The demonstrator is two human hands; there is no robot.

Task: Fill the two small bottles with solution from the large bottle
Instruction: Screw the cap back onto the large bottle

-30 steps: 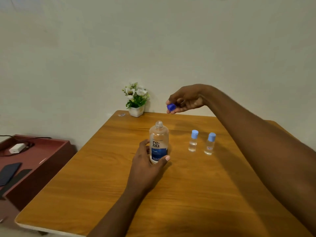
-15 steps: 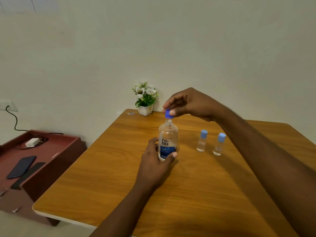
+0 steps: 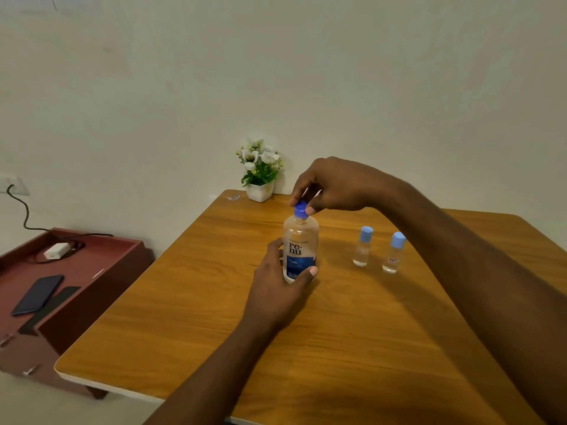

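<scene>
1. We look down on a wooden table (image 3: 184,317) set against a plain pale wall (image 3: 306,72). To its left, and lower, stands a red-brown side cabinet (image 3: 101,265).
2. On the table we count one large bottle (image 3: 299,250), two small bottles and one potted plant (image 3: 260,176) with white flowers.
3. The large bottle stands upright near the table's middle, its "renu" label facing us.
4. Our left hand (image 3: 276,286) grips the bottle's lower body, with the thumb lying across the blue part of the label.
5. Our right hand (image 3: 334,185) comes over from above. Its fingertips and thumb pinch the one dark blue cap (image 3: 301,209), which sits on the bottle's neck.
6. The left small bottle (image 3: 363,246) and the right small bottle (image 3: 393,253) stand upright to the right of the large one. They are near each other but apart, each under a light blue cap.
7. The plant sits at the far edge, against the wall, behind the large bottle.
8. Bare wood runs from the bottles to the near edge, crossed by both forearms. The table's left edge is well apart from the bottles.
9. On the cabinet we count one dark phone (image 3: 38,294) and one white charger (image 3: 56,250). A black cable (image 3: 24,210) leads up from the cabinet to a wall socket (image 3: 12,184).
</scene>
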